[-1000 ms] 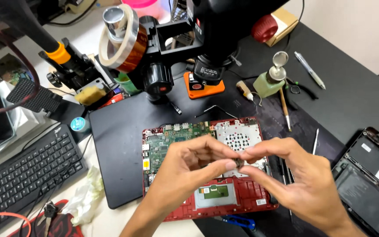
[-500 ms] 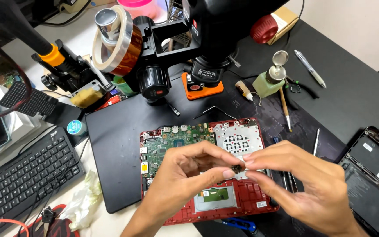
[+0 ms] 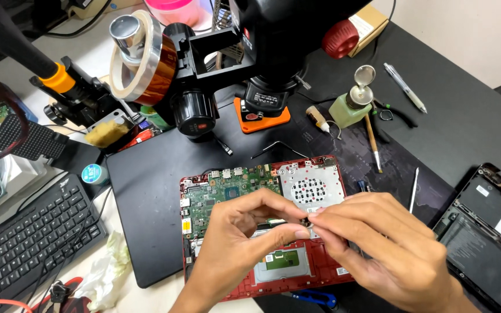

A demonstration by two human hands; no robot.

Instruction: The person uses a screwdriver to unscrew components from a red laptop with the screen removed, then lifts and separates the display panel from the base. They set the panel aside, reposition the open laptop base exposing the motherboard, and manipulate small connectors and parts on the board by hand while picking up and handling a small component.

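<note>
I am working both hands over the opened red laptop base (image 3: pixel 297 272), which is lying on the black mat (image 3: pixel 146 191) near the front edge of the desk (image 3: pixel 465 116). My left hand (image 3: pixel 236 243) is pinching thumb against forefinger, nearly closed, and my right hand (image 3: pixel 389 249) is doing the same from the other side; the fingertips are meeting on a tiny dark part (image 3: pixel 307 221) just below the silver heat plate (image 3: pixel 310 184). What kind of part it is I cannot tell, it is too small. To do this well, I judge, I am better off keeping each grip light and my wrists low, so nothing slips onto the green circuit board (image 3: pixel 230 188). The microscope head (image 3: pixel 273 52) is hanging toward the desk's far edge, clear of my fingers.
</note>
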